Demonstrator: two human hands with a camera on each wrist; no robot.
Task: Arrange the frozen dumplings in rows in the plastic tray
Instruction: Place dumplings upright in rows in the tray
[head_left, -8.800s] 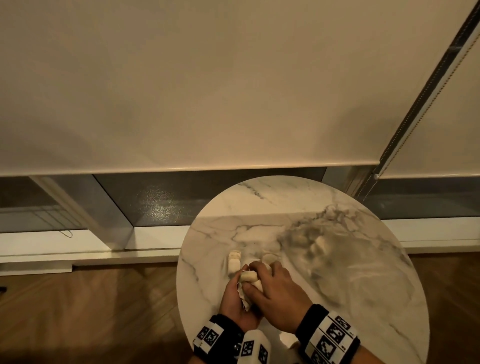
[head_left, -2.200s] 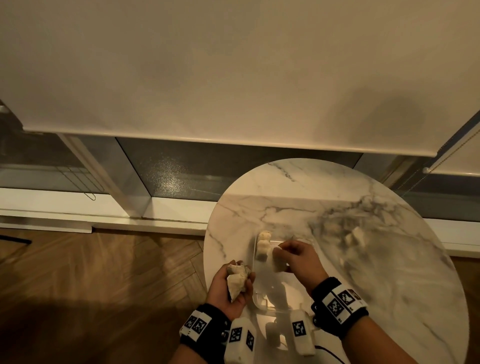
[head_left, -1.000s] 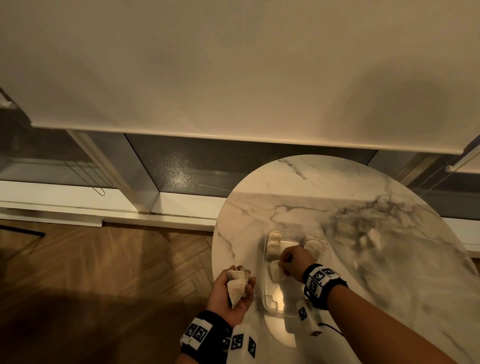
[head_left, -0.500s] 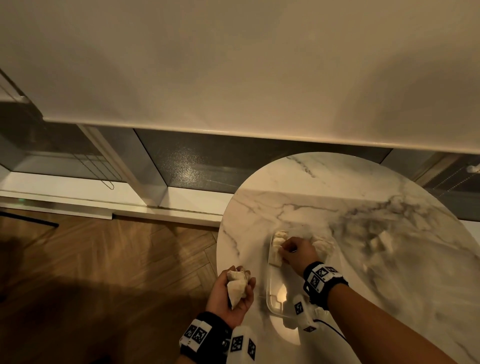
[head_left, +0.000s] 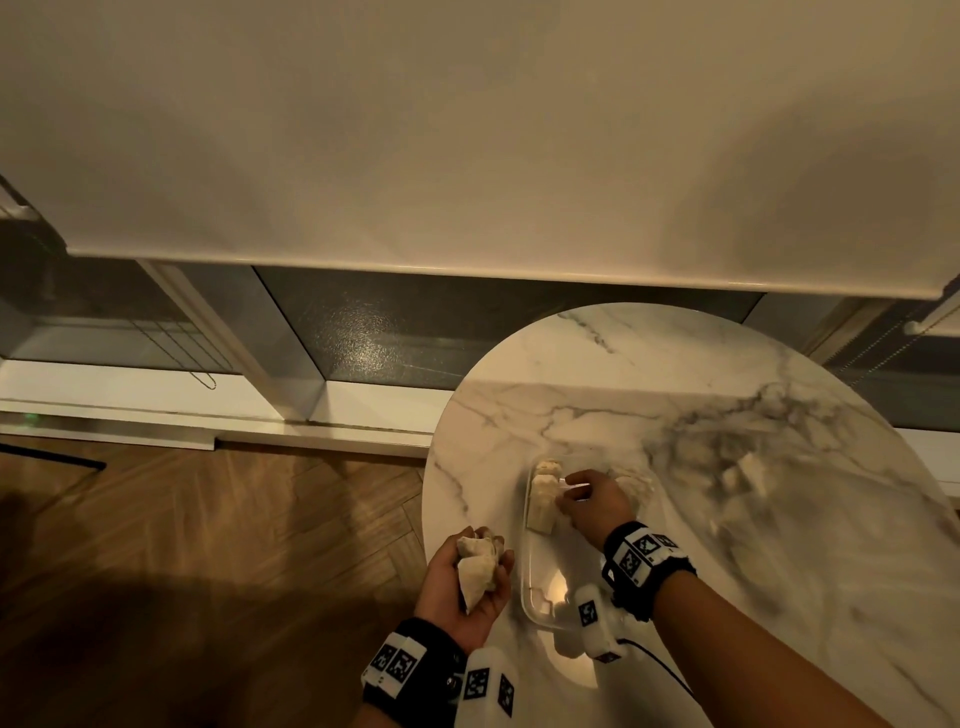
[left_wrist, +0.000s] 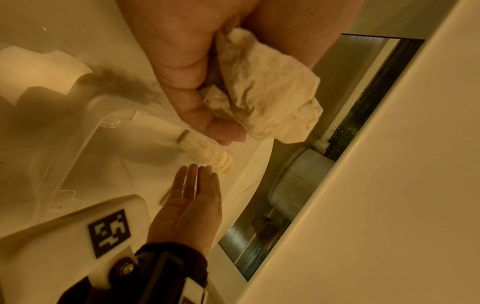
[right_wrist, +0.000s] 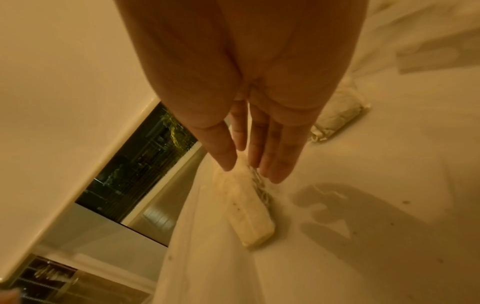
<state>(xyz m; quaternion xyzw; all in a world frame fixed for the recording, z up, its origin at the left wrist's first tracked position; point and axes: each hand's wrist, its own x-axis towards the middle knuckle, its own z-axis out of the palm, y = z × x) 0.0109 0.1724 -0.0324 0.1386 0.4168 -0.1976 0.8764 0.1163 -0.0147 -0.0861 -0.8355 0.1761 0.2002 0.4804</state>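
While the row is only partly built, the scene reads as follows.

Dumplings: a short line of pale frozen dumplings (head_left: 543, 496) lies against the left wall of the tray, its long axis running away from the person toward the window.

Tray: the clear plastic tray (head_left: 530, 587) sits on the near left part of the round marble table (head_left: 675, 374); its near half holds no dumplings.

Key relation: the row lies directly at the right hand's fingertips and to the left of them, so the right hand is plainly the nearer one. The next dumpling would likely go at the near end of the row.

Right hand: the right hand (head_left: 592, 501) reaches over the tray, palm down, fingers (right_wrist: 275, 162) straight and slightly spread, tips touching or just above the row. It holds nothing.

Left hand: the left hand (head_left: 467, 587) hovers off the table's left edge, palm up, fingers curled round a crumpled paper wrapper (left_wrist: 265, 88).

Beyond: loose dumplings (head_left: 631, 483) lie just right of the tray.
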